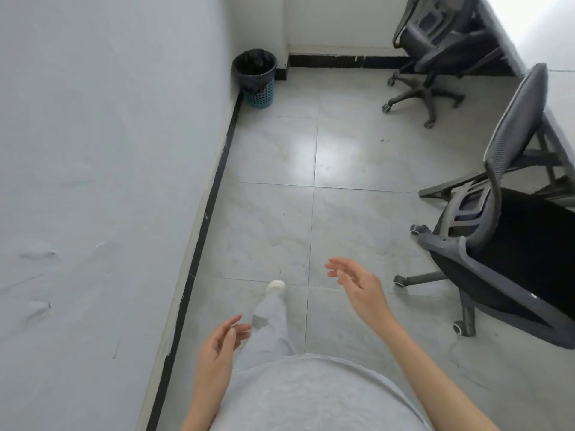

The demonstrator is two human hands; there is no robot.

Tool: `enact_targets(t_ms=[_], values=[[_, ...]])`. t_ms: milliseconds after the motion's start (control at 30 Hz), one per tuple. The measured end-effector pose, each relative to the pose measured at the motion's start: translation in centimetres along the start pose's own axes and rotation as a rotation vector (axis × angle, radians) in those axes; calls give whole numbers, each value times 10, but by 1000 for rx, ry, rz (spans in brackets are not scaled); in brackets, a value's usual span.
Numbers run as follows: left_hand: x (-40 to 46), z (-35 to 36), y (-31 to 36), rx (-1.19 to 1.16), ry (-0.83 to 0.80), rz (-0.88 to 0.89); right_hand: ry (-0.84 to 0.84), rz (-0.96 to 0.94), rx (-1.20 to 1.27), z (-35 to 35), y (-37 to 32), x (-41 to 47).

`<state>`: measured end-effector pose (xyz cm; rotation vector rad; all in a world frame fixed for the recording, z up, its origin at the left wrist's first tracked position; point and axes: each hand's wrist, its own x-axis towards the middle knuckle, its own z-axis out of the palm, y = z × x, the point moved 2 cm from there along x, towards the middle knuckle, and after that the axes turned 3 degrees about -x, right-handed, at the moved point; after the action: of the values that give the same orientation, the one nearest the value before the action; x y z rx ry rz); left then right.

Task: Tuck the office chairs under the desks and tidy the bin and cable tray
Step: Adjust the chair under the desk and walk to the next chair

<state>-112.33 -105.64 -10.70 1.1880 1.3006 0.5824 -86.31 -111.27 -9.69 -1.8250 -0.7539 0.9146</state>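
A blue perforated bin with a black liner stands in the far corner against the left wall. One grey mesh office chair sits at the far right by a desk. A second grey and black office chair stands near right, its seat partly under a desk. My left hand hangs empty at bottom centre with relaxed fingers. My right hand is raised a little higher, also empty with fingers spread, left of the near chair and apart from it.
A white wall with a black skirting board runs along the left. Pale floor tiles stretch from me to the bin. My leg in grey trousers and a white shoe step forward. Chair castors jut out at the right.
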Motion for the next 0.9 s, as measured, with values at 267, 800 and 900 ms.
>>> enact_targets(t_ms=[267, 800, 900], values=[[225, 52, 151, 238, -406, 189, 382, 263, 117, -13, -8, 76], [453, 278, 275, 357, -739, 184, 795, 267, 284, -153, -39, 336], [480, 326, 300, 442, -838, 215, 860, 227, 289, -198, -55, 369]])
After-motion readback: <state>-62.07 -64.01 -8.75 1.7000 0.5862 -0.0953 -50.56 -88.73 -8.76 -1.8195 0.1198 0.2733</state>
